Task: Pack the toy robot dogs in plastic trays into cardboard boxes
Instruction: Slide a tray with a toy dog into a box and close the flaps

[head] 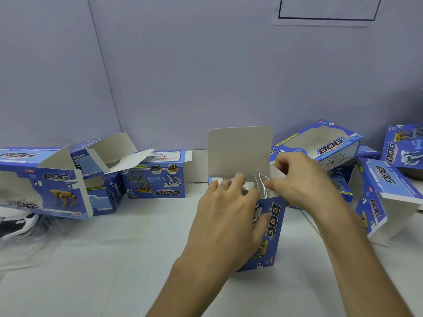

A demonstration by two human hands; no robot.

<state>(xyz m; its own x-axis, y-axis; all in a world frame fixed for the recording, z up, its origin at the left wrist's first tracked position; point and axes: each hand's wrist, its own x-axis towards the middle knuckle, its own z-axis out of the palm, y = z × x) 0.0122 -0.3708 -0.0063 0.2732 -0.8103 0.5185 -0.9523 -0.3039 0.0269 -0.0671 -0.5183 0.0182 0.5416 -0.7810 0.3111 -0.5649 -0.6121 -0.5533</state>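
A blue "DOG" cardboard box (273,227) stands on end at the table's middle, its white lid flap (240,152) raised. A clear plastic tray (258,179) shows inside the open top. My left hand (229,213) lies over the box's near side, fingers reaching into the opening and touching the tray. My right hand (302,179) pinches the right side flap at the opening. The toy inside is hidden.
Several open blue boxes lie at the left (45,181), back centre (158,177) and right (384,193). A white toy robot dog in a clear tray (20,223) sits at the far left. A grey wall stands close behind.
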